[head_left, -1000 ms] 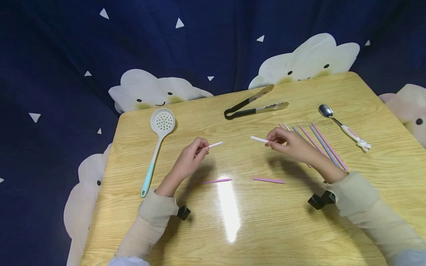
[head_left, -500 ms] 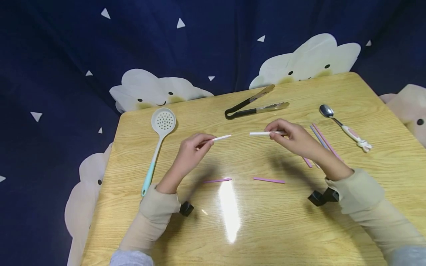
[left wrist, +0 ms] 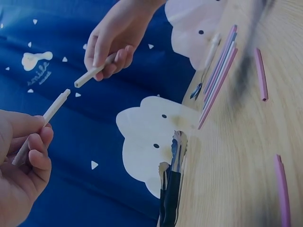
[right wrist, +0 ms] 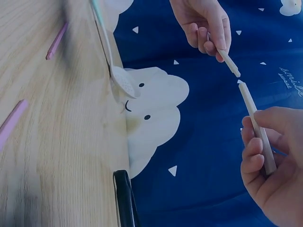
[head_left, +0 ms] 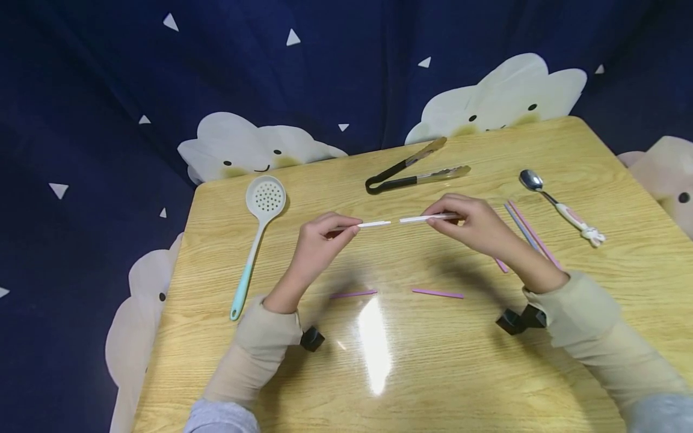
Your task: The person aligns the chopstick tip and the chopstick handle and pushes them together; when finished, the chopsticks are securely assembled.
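My left hand [head_left: 319,246] pinches a short white stick [head_left: 375,224] between thumb and fingers above the table. In the left wrist view this stick [left wrist: 57,107] has a narrower stepped end pointing up and away from the palm. Opposite, my right hand [head_left: 476,225] grips another white stick [head_left: 413,220]; its far end [left wrist: 80,82] looks thicker and blunt in the left wrist view. The two ends face each other nearly in line, with a small gap between them. Nearer my body, two short pink sticks, a left one [head_left: 354,294] and a right one [head_left: 437,293], lie apart on the table.
A slotted skimmer [head_left: 265,201] lies at the left of the wooden table [head_left: 444,367]. Black-handled tongs [head_left: 400,183] lie at the back, and a rabbit-handled spoon [head_left: 571,219] at the right. Several long sticks, including a pink one [head_left: 533,234], lie partly under my right forearm.
Both hands have brought their white sticks closer together and turned them nearly level and end to end. The pink sticks, skimmer, tongs and spoon have stayed put.
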`<action>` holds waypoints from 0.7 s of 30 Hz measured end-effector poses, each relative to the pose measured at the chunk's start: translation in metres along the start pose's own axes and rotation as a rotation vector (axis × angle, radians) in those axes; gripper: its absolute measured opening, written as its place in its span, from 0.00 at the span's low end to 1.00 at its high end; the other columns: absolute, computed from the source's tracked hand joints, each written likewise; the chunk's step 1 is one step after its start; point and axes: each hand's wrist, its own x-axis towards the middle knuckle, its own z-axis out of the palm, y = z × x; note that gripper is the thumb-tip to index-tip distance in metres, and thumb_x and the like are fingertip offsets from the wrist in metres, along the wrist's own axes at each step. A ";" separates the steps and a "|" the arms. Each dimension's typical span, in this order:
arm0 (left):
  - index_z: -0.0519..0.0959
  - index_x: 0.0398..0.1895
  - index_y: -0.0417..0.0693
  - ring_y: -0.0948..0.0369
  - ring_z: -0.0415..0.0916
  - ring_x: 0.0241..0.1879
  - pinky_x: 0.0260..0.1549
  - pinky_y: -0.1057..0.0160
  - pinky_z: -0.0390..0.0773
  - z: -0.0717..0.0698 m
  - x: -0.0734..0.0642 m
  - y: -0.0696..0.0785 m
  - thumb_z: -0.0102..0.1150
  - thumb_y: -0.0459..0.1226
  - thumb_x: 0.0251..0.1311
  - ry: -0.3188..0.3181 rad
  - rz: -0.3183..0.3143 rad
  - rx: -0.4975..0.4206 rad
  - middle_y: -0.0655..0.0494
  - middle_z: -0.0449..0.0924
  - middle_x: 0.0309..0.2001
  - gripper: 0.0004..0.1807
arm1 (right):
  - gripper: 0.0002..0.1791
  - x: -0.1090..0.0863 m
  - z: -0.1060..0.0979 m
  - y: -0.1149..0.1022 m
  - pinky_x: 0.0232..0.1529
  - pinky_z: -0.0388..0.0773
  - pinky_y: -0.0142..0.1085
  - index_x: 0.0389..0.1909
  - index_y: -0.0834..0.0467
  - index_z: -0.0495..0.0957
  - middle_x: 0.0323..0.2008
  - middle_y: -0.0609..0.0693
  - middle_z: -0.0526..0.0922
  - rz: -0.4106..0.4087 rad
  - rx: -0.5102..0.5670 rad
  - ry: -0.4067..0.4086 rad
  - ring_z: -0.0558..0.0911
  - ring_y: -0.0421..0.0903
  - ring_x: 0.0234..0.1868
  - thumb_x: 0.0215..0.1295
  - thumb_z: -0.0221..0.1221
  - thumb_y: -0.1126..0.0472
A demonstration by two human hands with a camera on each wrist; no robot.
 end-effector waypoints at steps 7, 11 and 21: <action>0.82 0.32 0.38 0.63 0.75 0.28 0.29 0.68 0.77 0.006 0.001 0.000 0.59 0.30 0.53 -0.015 0.012 0.012 0.51 0.80 0.30 0.05 | 0.07 0.000 0.001 -0.001 0.30 0.71 0.23 0.34 0.54 0.81 0.31 0.44 0.79 -0.002 -0.035 -0.004 0.75 0.32 0.30 0.55 0.60 0.68; 0.82 0.32 0.38 0.63 0.76 0.28 0.30 0.68 0.77 0.008 0.002 0.002 0.59 0.30 0.53 -0.013 0.009 0.012 0.51 0.80 0.29 0.05 | 0.07 0.000 0.001 -0.002 0.31 0.72 0.23 0.34 0.54 0.81 0.32 0.44 0.80 -0.003 -0.053 0.001 0.75 0.32 0.31 0.56 0.59 0.67; 0.82 0.32 0.38 0.63 0.75 0.28 0.30 0.66 0.77 0.010 0.003 0.003 0.59 0.30 0.53 -0.013 0.010 0.006 0.50 0.80 0.29 0.05 | 0.06 0.000 0.003 0.000 0.34 0.74 0.24 0.34 0.56 0.80 0.33 0.45 0.80 -0.004 -0.019 -0.014 0.77 0.32 0.33 0.57 0.59 0.67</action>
